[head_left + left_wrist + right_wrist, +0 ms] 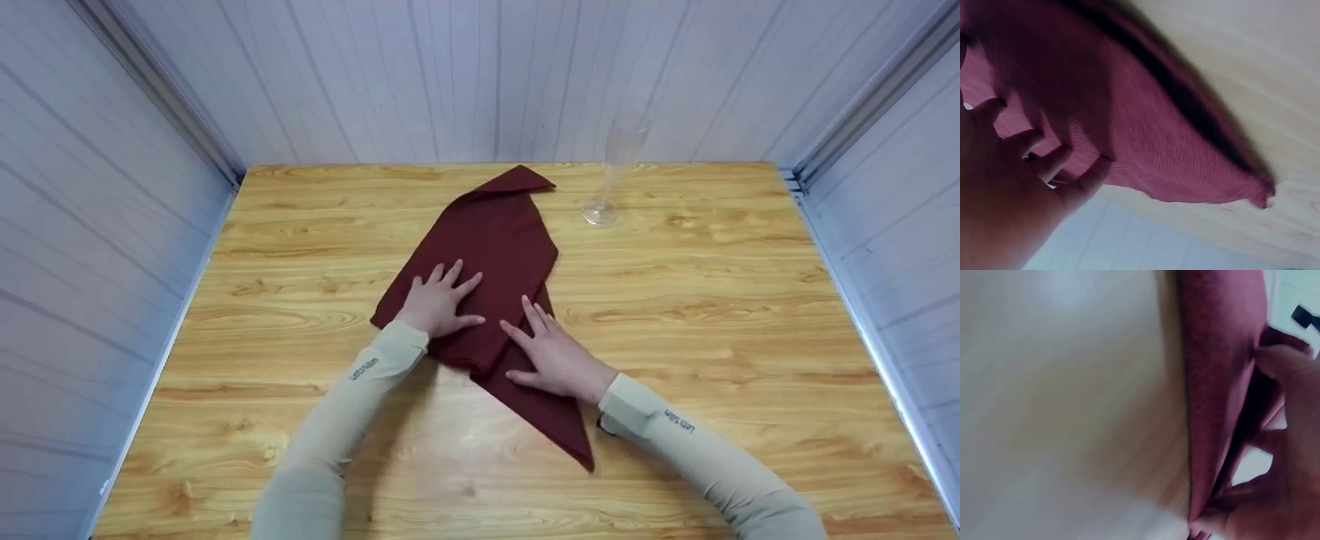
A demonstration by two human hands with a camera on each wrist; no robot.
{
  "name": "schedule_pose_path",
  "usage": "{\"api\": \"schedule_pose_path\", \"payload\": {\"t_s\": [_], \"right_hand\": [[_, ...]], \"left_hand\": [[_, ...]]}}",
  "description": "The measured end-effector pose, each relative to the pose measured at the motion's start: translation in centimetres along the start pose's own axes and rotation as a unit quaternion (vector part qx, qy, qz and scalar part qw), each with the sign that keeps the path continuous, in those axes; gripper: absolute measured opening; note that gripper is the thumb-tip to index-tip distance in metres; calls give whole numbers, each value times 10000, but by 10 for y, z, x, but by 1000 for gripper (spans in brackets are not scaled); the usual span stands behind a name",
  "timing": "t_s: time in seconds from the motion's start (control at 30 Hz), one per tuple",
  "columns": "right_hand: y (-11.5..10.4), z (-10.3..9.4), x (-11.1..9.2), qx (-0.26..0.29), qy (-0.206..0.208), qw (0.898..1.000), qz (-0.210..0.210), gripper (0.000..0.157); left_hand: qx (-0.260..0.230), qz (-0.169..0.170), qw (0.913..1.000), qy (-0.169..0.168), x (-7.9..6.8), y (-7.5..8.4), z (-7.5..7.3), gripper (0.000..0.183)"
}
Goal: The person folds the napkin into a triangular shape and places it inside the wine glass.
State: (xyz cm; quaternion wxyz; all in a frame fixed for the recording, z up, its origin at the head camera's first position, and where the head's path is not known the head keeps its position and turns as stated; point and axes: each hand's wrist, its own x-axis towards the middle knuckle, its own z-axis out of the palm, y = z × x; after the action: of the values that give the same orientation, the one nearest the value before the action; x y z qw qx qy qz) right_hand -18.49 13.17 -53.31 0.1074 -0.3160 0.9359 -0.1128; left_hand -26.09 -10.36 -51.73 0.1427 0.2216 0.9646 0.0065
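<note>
Two spread hands lie on a dark red, folded fabric cloth (pixel 495 229) on a wood-grained tabletop (pixel 720 315).
The left hand (pixel 441 304), fingers outstretched, rests across the broad upper layer; the right hand (pixel 561 361), likewise unclenched, touches the overlapping edge beside the lower pointed flap, probably keeping the layers flat and aligned. Beyond, apart from the cloth, a transparent, slender-stemmed flute glass (pixel 622 150) stands upright; no contents show in it.

cloth (pixel 495 232): plain maroon | table (pixel 712 315): yellow-brown wood grain | walls (pixel 450 82): bluish-white, grey-streaked | 2 sleeves (pixel 690 442): cream, dark lettering
</note>
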Motion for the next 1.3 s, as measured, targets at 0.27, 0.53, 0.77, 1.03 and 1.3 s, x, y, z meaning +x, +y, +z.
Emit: {"api": "schedule_pose_path", "payload": {"t_s": [0.27,0.53,0.77,1.03,1.3], "right_hand": [[39,-12,-8,288,-196,9963,-784,66],[48,-17,-18,254,-110,9960,-848,63],[17,-6,-34,361,299,9988,104,70],[0,10,-48,196,567,9951,786,81],[3,12,-60,78,758,9932,876,73]], "left_hand": [[191,-410,9990,-21,-27,24,2,92],[578,-454,9972,140,-38,42,7,83],[93,-103,9987,487,-15,11,-1,67],[-166,83,9988,462,13,-28,3,69],[-283,188,9984,445,17,-33,2,73]]}}
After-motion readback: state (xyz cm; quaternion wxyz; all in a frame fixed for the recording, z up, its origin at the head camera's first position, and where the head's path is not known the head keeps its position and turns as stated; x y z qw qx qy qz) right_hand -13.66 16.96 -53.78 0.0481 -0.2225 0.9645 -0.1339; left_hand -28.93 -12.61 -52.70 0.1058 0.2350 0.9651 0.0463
